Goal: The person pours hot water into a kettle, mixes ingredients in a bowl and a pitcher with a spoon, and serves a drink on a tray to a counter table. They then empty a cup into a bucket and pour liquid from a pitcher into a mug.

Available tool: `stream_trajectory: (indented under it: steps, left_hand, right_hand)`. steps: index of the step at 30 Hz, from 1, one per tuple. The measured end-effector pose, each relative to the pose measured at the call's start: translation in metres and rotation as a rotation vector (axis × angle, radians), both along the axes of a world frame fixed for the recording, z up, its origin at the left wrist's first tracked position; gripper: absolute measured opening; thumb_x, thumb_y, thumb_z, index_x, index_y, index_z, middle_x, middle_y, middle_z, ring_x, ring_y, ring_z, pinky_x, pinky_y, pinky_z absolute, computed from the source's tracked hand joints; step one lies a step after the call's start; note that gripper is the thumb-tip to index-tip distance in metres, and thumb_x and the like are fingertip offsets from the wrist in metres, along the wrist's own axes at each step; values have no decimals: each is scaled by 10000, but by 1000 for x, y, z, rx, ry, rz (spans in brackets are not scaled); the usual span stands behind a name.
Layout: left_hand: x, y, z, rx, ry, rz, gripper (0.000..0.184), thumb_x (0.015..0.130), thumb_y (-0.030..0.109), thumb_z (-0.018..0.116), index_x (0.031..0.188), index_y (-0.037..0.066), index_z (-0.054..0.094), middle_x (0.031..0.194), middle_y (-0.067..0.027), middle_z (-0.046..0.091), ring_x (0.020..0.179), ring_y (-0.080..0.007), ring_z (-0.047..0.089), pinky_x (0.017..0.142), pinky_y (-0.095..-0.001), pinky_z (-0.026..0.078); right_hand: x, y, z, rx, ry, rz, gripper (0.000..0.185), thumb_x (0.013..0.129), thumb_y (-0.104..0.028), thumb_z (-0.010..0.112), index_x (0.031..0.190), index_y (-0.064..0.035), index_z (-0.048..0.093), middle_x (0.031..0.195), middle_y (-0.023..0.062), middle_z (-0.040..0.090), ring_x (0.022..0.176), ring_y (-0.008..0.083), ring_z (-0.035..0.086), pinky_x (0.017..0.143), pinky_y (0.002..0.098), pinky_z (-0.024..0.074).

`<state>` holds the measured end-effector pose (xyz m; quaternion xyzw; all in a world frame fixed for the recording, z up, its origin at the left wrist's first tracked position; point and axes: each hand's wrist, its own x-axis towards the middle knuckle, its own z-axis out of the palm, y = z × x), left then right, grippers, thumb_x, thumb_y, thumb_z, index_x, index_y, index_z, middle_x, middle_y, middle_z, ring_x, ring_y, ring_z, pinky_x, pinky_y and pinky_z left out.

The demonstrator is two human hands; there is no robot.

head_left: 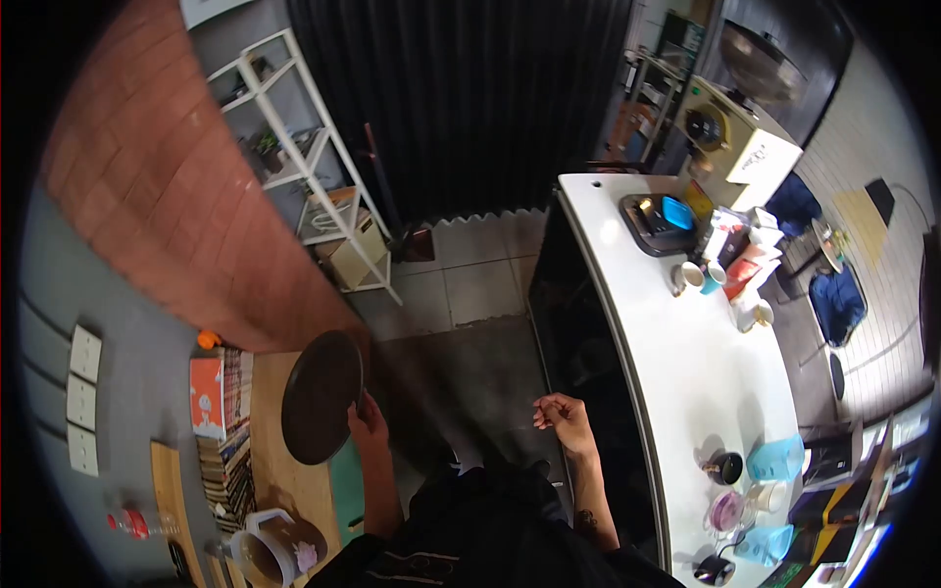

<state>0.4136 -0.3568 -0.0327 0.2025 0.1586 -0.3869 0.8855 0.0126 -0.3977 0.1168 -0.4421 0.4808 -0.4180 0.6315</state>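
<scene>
My left hand (369, 423) is closed on the edge of a dark round tray (323, 397). The tray is tilted up on its side over the wooden table at the left. My right hand (566, 421) hangs in the air in front of my body, its fingers loosely curled in, and I see nothing in it. It is nearest to the dark side of the white counter, apart from it. Below the tray, a clear plastic pitcher (265, 549) stands on the wooden table (270, 431).
The white counter (676, 392) curves along my right, with cups (689, 278), a black tray (659, 223) and blue containers (774, 459). A cream machine (735, 147) stands at its far end. Books (227, 470) line the left table. Ahead are a white shelf (304, 157) and a tiled floor (480, 284).
</scene>
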Motion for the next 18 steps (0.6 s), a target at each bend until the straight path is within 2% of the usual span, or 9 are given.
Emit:
stream_trajectory:
  steps: [2, 3, 5, 8, 10, 12, 13, 15, 18]
  left_hand:
    - [-27, -11, 32, 3, 8, -198, 303, 988, 65, 560, 1268, -46, 530, 1245, -179, 623, 1154, -290, 625, 989, -384, 571]
    - [-40, -16, 35, 5, 3, -231, 303, 988, 65, 560, 1268, -46, 530, 1245, -179, 623, 1154, -290, 625, 989, -384, 571]
    - [-67, -27, 41, -75, 14, -465, 312, 984, 75, 577, 1271, -41, 536, 1264, -156, 623, 1184, -291, 608, 1028, -398, 540]
    - [-124, -37, 58, -68, -91, -605, 310, 982, 68, 578, 1262, -60, 535, 1322, -182, 575, 1206, -325, 584, 1072, -415, 514]
    - [-158, -42, 75, -18, -207, -702, 303, 972, 72, 599, 1257, -24, 559, 1296, -146, 603, 1187, -304, 595, 1059, -421, 495]
    - [-174, -43, 66, -24, -348, -974, 314, 940, 44, 642, 1249, 24, 589, 1266, -87, 636, 1174, -248, 606, 1040, -444, 483]
    - [-181, -47, 58, 6, -390, -1087, 348, 907, 26, 678, 1245, 53, 599, 1230, -65, 655, 1132, -233, 630, 983, -449, 504]
    - [-204, -52, 53, -6, -461, -1178, 367, 898, 23, 687, 1250, 75, 598, 1205, -58, 662, 1114, -228, 637, 969, -450, 512]
    - [-234, -54, 54, -52, -553, -1333, 422, 886, -3, 689, 1268, 145, 591, 1156, -41, 669, 1093, -210, 642, 944, -448, 529]
  right_hand:
    - [-17, 4, 0, -13, 6, -65, 154, 989, -11, 540, 980, 45, 683, 785, 69, 678, 692, 125, 647, 644, 252, 522]
    - [-26, 8, -1, -23, 14, -100, 157, 994, -25, 542, 976, 44, 682, 783, 67, 677, 691, 123, 646, 644, 252, 521]
    - [-45, 16, -5, -34, 17, -180, 163, 998, -39, 543, 973, 44, 681, 781, 65, 675, 691, 122, 644, 645, 252, 520]
    - [-72, 35, 0, -57, 77, -332, 191, 1006, -71, 529, 966, 40, 680, 778, 61, 666, 685, 119, 634, 642, 256, 514]
    - [-91, 52, 4, -34, 93, -468, 192, 1006, -78, 531, 971, 40, 678, 776, 58, 663, 682, 120, 631, 639, 257, 512]
    - [-114, 71, -9, -44, 133, -602, 207, 1016, -141, 569, 981, 30, 681, 772, 54, 663, 676, 114, 630, 635, 248, 508]
    - [-123, 82, -7, -32, 128, -669, 213, 1015, -157, 581, 981, 26, 683, 771, 53, 663, 670, 112, 630, 630, 245, 508]
    - [-141, 102, -12, -31, 137, -792, 224, 1011, -186, 603, 984, 19, 687, 768, 49, 664, 651, 109, 630, 614, 235, 507]
    - [-157, 129, -7, -12, 132, -967, 193, 1012, -151, 583, 1030, 17, 677, 764, 54, 665, 651, 111, 632, 609, 241, 510]
